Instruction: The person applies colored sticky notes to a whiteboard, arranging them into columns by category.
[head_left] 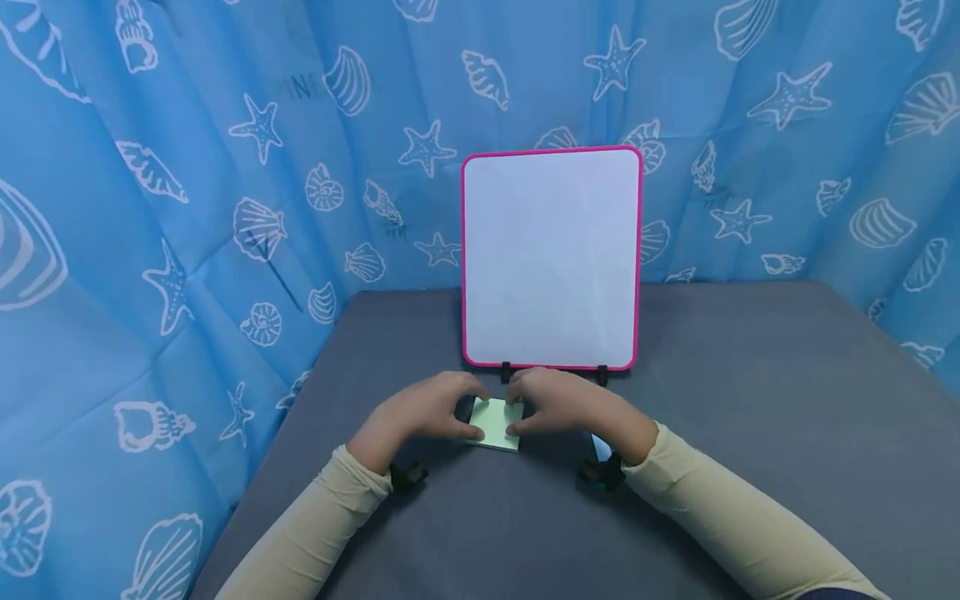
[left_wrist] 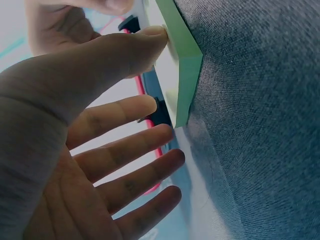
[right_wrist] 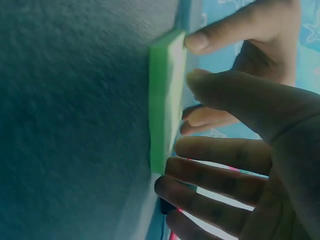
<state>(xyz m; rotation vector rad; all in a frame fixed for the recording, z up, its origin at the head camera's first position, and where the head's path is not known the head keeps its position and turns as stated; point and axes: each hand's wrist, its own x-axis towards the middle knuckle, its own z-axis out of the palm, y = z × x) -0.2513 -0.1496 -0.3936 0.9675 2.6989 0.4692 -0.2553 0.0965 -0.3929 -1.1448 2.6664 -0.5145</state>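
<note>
A pale green, square paper pad [head_left: 496, 422] lies on the grey fabric-covered surface [head_left: 750, 392], before a pink-framed white board [head_left: 551, 258]. The bare left hand [head_left: 429, 407] and bare right hand [head_left: 566, 404] flank the pad, grips wide, fingers loosely extended, left thumb at its near-left corner.

The green pad [left_wrist: 190, 72] lies on the gray desk [left_wrist: 265, 100]; the left hand [left_wrist: 70, 172] has its thumb over the pad's top face, fingers spread beside the pad, the right hand [left_wrist: 62, 25] beyond it.
</note>
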